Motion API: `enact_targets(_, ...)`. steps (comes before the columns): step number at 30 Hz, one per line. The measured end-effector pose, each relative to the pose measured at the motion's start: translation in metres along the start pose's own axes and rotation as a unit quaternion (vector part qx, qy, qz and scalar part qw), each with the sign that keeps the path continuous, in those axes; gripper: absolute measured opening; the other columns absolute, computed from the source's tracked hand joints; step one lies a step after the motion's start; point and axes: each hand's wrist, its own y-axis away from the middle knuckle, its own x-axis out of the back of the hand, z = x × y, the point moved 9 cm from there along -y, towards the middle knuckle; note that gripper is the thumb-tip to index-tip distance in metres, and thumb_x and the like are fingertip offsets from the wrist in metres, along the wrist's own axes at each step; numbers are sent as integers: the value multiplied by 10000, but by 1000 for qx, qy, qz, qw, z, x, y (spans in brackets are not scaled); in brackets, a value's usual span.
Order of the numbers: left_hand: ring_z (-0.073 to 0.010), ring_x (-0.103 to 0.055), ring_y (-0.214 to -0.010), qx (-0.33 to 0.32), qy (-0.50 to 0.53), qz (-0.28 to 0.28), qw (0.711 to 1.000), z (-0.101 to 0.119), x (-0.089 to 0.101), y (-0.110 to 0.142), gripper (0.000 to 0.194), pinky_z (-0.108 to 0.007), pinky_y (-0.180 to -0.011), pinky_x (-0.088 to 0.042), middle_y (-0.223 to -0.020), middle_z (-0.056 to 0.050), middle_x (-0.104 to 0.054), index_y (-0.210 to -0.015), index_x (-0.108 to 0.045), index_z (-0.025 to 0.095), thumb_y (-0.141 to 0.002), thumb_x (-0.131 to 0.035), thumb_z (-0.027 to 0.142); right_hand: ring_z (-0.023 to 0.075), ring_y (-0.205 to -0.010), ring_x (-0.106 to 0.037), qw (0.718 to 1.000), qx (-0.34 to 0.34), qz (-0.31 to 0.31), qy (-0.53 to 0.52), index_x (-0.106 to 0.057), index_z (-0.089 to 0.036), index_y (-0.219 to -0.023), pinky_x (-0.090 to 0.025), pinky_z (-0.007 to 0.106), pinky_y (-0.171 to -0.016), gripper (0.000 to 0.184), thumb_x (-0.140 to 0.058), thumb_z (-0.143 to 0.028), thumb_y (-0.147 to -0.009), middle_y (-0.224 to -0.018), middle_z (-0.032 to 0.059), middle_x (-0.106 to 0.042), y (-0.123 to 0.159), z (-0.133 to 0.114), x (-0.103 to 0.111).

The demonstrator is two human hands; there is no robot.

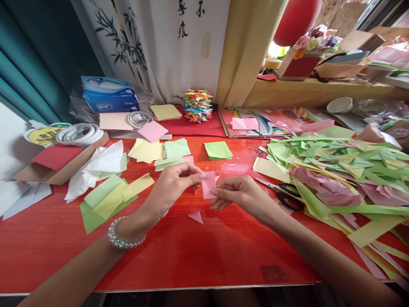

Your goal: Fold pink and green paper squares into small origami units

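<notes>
Pinching a pink paper rectangle (208,186) above a glossy red counter (191,256), nearer the camera than a spiky, many-coloured paper ornament (197,105): by its upper left edge in the left grip (175,184), thumb against fingers, and by its lower right edge in the right grip (237,192), likewise closed on the paper. Seen below the rectangle, nearer the camera than the ornament, a small pink triangle (196,217). Lying just right of the ornament and nearer, a green paper stack (218,150); farther right, black-handled scissors (289,196) beside a heap of paper strips (338,166). Set left of the ornament, a blue tissue pack (110,94) and, farther left, white tape rolls (79,134). Hanging behind the ornament, a white curtain (179,55) with bamboo and brushed characters; at far left, a teal curtain (32,55). Glimpsed above a ledge (271,94) to the ornament's right, a red balloon (297,21).
</notes>
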Motion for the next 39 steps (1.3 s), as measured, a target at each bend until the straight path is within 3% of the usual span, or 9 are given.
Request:
enact_targets(5,-130,-565,-660,-29,-121,26,992,6,2,3,265,-255,-635,-451,-701,-1,-596,-837,-631,179,-866,-489,401,132,-607,-649,988,70,76,117,-623,-146,-698,-510,252,-607,202,-555,-293,-819,-656,35,-671,3,-10,7)
enact_targets(8,-131,-580,-711,-54,-194,51,978,13,-1,9,268,-253,-662,-449,-832,-1,-635,-1015,-616,226,-871,-487,412,105,-551,-576,944,136,148,261,-631,-160,-697,-441,234,-561,202,-542,-281,-831,-629,11,-650,10,-23,10)
enact_targets(11,-148,-577,-825,-69,-219,22,973,14,-12,13,314,-264,-733,-456,-988,-21,-624,-1106,-599,243,-855,-515,413,88,-502,-487,896,178,184,362,-603,-161,-691,-373,234,-515,216,-528,-294,-845,-622,-3,-631,15,-29,7)
enact_targets(13,-161,-568,-899,-67,-208,2,976,11,-16,13,332,-283,-796,-452,-1055,-30,-614,-1167,-573,251,-863,-514,370,81,-487,-442,881,190,186,392,-580,-163,-693,-347,235,-504,224,-528,-314,-849,-631,-10,-623,15,-29,5)
enact_targets(15,-166,-567,-940,-43,-170,-5,985,5,-15,11,332,-299,-840,-445,-1097,-29,-619,-1195,-559,255,-871,-503,305,79,-492,-433,887,186,174,385,-566,-168,-689,-339,233,-506,226,-554,-339,-837,-634,-18,-615,13,-28,5)
enact_targets(18,-164,-590,-878,-9,-113,22,993,0,-8,9,330,-299,-793,-469,-1031,-15,-659,-1185,-569,266,-860,-516,269,92,-534,-493,924,156,154,313,-552,-172,-676,-370,229,-528,251,-560,-370,-829,-620,-17,-606,10,-23,9)
enact_targets(25,-147,-612,-867,-27,-57,75,995,6,0,10,181,-223,-703,-493,-926,-1,-682,-972,-646,216,-799,-618,260,133,-788,-598,980,128,124,85,-606,-177,-996,-463,245,-676,205,-542,-289,-837,-868,26,-652,4,-16,17)
enact_targets(32,-116,-626,-895,-59,-88,68,992,13,-3,12,133,-184,-785,-481,-951,41,-702,-919,-688,250,-829,-590,257,123,-724,-579,991,83,95,-44,-672,-149,-887,-475,255,-679,225,-550,-330,-832,-796,37,-647,2,-10,19)
enact_targets(39,-118,-630,-910,-97,-121,50,987,17,-5,13,166,-180,-758,-493,-973,50,-708,-949,-693,261,-833,-581,223,89,-669,-555,990,73,89,-86,-666,-136,-774,-453,208,-625,197,-553,-287,-834,-733,19,-620,1,-13,19)
